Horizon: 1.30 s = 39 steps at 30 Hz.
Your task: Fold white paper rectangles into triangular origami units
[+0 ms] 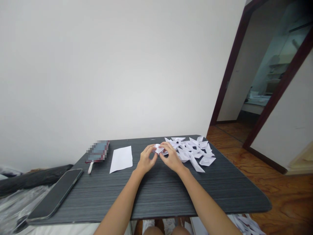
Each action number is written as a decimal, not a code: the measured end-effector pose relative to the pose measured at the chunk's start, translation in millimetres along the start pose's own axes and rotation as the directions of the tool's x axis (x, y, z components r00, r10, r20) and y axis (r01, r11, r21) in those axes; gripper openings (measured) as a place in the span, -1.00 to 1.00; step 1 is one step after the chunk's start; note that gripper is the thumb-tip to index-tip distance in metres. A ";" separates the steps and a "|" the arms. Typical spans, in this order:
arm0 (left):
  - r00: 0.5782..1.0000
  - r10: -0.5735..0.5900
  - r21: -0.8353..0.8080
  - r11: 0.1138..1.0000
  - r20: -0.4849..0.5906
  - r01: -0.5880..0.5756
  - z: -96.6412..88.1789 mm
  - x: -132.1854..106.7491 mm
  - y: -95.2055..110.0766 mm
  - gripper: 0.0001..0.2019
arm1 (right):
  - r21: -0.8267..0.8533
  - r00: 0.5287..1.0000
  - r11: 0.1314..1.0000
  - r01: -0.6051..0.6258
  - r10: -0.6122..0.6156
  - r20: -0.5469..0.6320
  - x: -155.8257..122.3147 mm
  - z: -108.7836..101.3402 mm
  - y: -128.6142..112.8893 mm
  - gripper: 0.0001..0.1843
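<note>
My left hand point(146, 159) and my right hand point(171, 157) meet over the middle of a dark striped table point(156, 192). Both pinch a small piece of folded white paper point(158, 149), the left from its left side, the right from below and right. Just to the right lies a heap of several folded white paper boats point(194, 151). A flat white sheet point(121, 158) rests to the left of my hands.
A dark phone point(56, 194) lies at the table's front left corner. A small blurred booklet point(97, 151) and a white pen point(90, 167) sit behind it. An open doorway point(264, 85) and wooden floor point(281, 195) are on the right. Loose paper point(246, 225) lies on the floor.
</note>
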<state>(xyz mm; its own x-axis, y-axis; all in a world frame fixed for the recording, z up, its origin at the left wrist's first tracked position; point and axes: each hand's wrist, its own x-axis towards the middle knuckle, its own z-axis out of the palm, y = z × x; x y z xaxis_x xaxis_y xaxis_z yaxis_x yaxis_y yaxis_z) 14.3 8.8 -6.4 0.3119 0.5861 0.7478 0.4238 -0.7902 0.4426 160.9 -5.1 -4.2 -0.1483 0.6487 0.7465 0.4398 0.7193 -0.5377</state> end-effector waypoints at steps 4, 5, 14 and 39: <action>1.000 -0.005 0.029 1.000 -0.006 0.005 3.5 -1.3 -0.3 -0.81 | -0.060 0.999 0.998 0.015 -0.017 -0.041 -1.9 3.3 -0.4 -0.73; 1.000 -0.015 0.038 0.999 -0.010 0.015 4.7 -1.8 -0.7 -0.80 | -0.077 0.998 0.997 0.015 -0.019 -0.054 -2.2 4.0 -0.7 -0.75; 0.995 -0.055 0.203 0.977 -0.080 0.070 12.5 -3.2 -3.3 -0.82 | -0.146 0.994 0.989 0.001 -0.018 -0.110 -3.5 13.2 -6.6 -0.79; 0.999 0.031 0.140 0.990 -0.029 -0.027 5.7 0.8 0.5 -0.76 | -0.062 0.983 0.996 -0.056 0.044 -0.181 -1.6 12.7 -5.1 -0.83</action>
<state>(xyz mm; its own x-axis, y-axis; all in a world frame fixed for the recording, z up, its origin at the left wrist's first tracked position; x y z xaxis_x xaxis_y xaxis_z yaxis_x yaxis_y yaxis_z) 19.6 9.9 -8.4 0.3003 0.5559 0.7751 0.5304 -0.7727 0.3487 147.7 -6.8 -7.7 0.0337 0.6245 0.7803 0.5015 0.6648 -0.5537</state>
